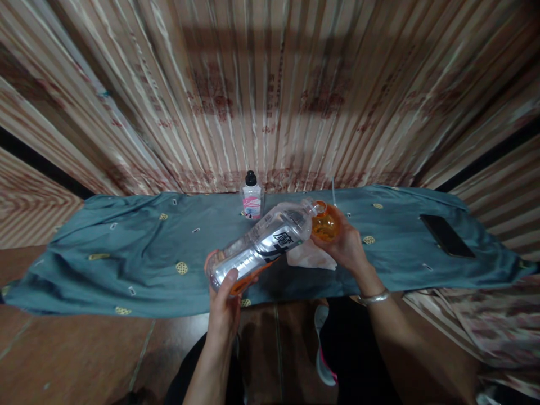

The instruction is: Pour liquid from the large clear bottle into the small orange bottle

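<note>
My left hand is wrapped round the base of a large clear plastic bottle with a silver label and black characters. The bottle slants up to the right, and some orange shows along its underside. Its mouth is at the opening of a small see-through orange container; whether the two touch, I cannot tell. Closed round that container is my right hand, with a silver bangle on the wrist. Below them a whitish sheet, like a tissue, lies on the cloth.
Behind the large bottle stands a small clear bottle with a black cap and pink label. A dark phone lies on the right of the teal tablecloth. A thin pale stick stands at the back edge, before a pleated curtain.
</note>
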`<state>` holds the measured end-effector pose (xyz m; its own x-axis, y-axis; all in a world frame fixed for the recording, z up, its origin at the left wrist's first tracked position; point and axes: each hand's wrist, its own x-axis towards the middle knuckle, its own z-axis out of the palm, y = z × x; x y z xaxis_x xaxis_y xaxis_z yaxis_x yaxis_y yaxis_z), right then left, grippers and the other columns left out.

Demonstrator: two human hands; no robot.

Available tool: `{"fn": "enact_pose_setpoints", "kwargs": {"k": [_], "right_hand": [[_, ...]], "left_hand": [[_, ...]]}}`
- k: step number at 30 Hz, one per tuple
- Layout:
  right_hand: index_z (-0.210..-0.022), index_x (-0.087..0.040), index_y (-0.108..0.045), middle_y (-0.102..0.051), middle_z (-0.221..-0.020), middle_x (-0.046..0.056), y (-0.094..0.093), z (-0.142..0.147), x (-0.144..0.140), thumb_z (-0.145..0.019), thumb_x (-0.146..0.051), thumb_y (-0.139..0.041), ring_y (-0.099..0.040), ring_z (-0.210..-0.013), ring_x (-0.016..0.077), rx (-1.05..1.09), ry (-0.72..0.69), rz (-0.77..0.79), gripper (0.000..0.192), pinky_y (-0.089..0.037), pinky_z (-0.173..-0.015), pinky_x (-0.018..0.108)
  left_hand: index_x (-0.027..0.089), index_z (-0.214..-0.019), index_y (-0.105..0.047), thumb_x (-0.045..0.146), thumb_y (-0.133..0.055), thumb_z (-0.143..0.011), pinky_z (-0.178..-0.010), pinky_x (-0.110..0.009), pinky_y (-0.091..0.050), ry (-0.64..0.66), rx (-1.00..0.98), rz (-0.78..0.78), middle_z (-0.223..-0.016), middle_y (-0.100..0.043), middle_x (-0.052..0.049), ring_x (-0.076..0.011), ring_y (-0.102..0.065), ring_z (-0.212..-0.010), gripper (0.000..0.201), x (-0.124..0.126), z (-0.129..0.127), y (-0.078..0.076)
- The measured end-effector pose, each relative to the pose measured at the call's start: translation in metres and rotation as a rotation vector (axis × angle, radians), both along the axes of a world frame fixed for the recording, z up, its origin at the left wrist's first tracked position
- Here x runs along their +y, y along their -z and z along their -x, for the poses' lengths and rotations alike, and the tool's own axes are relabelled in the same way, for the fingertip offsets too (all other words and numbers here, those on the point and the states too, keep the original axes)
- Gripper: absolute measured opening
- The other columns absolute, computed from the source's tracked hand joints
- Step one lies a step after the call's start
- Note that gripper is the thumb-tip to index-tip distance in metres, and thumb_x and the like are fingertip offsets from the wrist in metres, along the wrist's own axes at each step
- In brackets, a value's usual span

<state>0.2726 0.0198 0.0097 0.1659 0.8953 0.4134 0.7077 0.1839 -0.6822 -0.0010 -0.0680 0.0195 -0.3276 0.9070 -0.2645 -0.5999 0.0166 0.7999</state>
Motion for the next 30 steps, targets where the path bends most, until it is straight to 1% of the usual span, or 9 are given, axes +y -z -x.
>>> {"fn": "enact_pose_setpoints", "kwargs": {"k": [5,9,13,18,25,30], "right_hand": [[-0.149,-0.022,-0.054,-0.076,-0.132,0.015,-0.0038,0.0,-0.0012,-0.071,-0.043,-0.082,-0.076,-0.116,0.0379,-0.013,-0.007,0.032,0.085,-0.064,-0.098,0.055],[-0.149,-0.02,-0.053,-0.076,-0.132,0.017,-0.0049,0.0002,-0.0017,-0.072,-0.044,-0.081,-0.076,-0.116,0.0391,-0.008,-0.015,0.044,0.086,-0.063,-0.099,0.057],[-0.148,-0.024,-0.054,-0.076,-0.132,0.015,-0.003,-0.0001,-0.0016,-0.07,-0.044,-0.083,-0.077,-0.114,0.0385,-0.003,0.003,0.038,0.085,-0.064,-0.098,0.056],[-0.149,-0.023,-0.053,-0.075,-0.133,0.015,-0.0026,-0.0003,-0.0018,-0.072,-0.044,-0.082,-0.076,-0.117,0.0389,0.018,-0.022,0.045,0.084,-0.063,-0.1,0.057],[-0.149,-0.023,-0.053,-0.074,-0.135,0.016,-0.0055,0.0005,-0.0016,-0.072,-0.044,-0.081,-0.075,-0.119,0.0394,-0.001,-0.014,0.045,0.084,-0.062,-0.101,0.058],[-0.149,-0.02,-0.053,-0.075,-0.134,0.017,-0.0061,0.0003,-0.0019,-0.072,-0.044,-0.082,-0.075,-0.118,0.0395,-0.012,-0.006,0.063,0.086,-0.062,-0.101,0.058]], "left_hand": [[0.033,-0.137,-0.056,0.039,-0.096,-0.064,-0.072,-0.037,-0.064,0.002,0.004,0.018,-0.135,-0.069,-0.007,-0.0295,-0.074,-0.104,0.083,0.0005,-0.0015,0.001],[0.034,-0.138,-0.057,0.039,-0.094,-0.066,-0.072,-0.036,-0.064,-0.021,0.012,0.009,-0.138,-0.067,-0.007,-0.0288,-0.074,-0.104,0.081,0.0002,-0.0023,0.0009],[0.034,-0.139,-0.057,0.04,-0.095,-0.066,-0.073,-0.038,-0.064,0.002,0.019,0.015,-0.141,-0.066,-0.007,-0.0304,-0.074,-0.107,0.082,0.0,-0.0009,0.0009],[0.034,-0.139,-0.056,0.04,-0.095,-0.066,-0.073,-0.038,-0.065,0.012,0.017,0.013,-0.145,-0.064,-0.008,-0.0302,-0.073,-0.108,0.084,0.0001,0.0,0.0014],[0.034,-0.135,-0.058,0.038,-0.094,-0.067,-0.07,-0.035,-0.065,-0.023,0.004,-0.003,-0.133,-0.069,-0.007,-0.0278,-0.074,-0.102,0.078,-0.0002,-0.0046,-0.0014],[0.036,-0.136,-0.056,0.038,-0.094,-0.066,-0.07,-0.036,-0.065,-0.01,0.001,-0.003,-0.134,-0.069,-0.007,-0.0293,-0.074,-0.104,0.08,0.0001,-0.0034,-0.0011]]}}
